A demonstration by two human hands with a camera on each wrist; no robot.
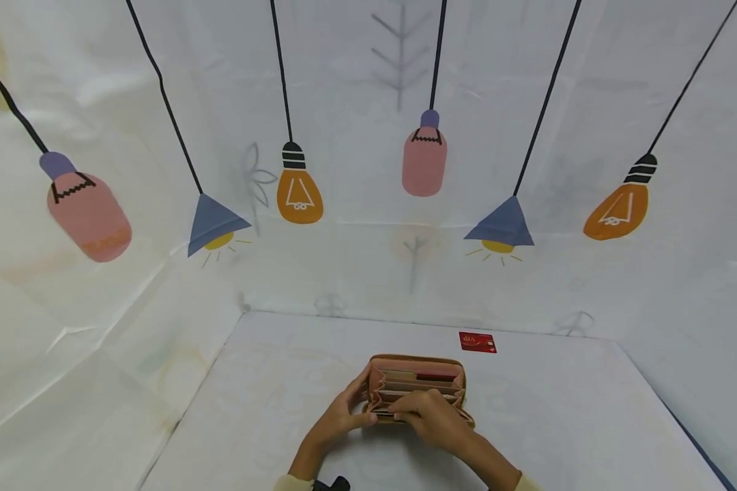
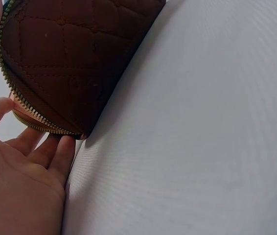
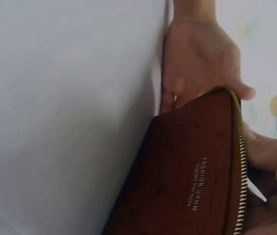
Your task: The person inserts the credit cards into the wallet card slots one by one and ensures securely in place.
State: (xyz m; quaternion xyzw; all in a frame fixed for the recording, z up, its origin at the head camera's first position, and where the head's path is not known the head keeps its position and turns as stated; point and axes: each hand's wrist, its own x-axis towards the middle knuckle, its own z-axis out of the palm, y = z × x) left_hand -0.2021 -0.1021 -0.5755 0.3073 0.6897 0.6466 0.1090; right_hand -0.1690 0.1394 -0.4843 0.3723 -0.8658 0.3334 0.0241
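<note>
A brown zip-around wallet [image 1: 417, 360] stands unzipped on the white table, its pink lining and several pockets facing up. My left hand [image 1: 336, 417] holds its left end, thumb at the near side and the other fingers round the end. The quilted outside and brass zip of the wallet [image 2: 75, 54] fill the top of the left wrist view. Over the front pockets, my right hand [image 1: 432, 417] has curled fingers pinching a thin white-edged card [image 3: 257, 190] inside the near side. Most of that card is hidden. Lettering shows on the wallet [image 3: 177, 181] in the right wrist view.
A red card [image 1: 478, 342] lies flat on the table [image 1: 546, 416] behind the wallet, to its right. White sheeting [image 1: 356, 266] printed with hanging lamps rises at the back and sides. A dark strap [image 1: 333, 484] shows at the left wrist.
</note>
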